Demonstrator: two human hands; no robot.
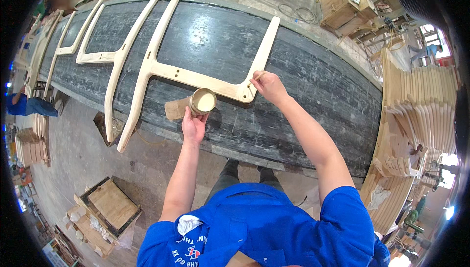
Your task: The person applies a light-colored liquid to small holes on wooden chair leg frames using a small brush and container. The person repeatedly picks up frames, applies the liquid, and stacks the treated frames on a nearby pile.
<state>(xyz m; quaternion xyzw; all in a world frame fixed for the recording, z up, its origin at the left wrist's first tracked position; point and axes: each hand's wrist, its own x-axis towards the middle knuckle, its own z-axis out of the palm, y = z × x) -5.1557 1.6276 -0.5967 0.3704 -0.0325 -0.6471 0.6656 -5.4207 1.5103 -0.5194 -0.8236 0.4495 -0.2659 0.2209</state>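
Observation:
My left hand [195,126] is wrapped round the lower side of a cup [196,108] of cream-coloured liquid, held just off the near edge of a wooden chair frame. A flat brown piece [176,109] juts out to the left of the cup; whether it is joined to it I cannot tell. Fingers of my right hand [270,87] pinch a thin stick [258,77], its lower end at the right corner of the chair frame [205,82], beside small dark holes. The frame's long left leg overhangs the near table edge.
Further left on the dark worktable [318,95] lie a second pale frame [117,63] and more like it. Stacked wooden parts [421,105] stand at the right. A wooden box [110,206] sits on the floor at lower left. A person in blue [29,105] is at far left.

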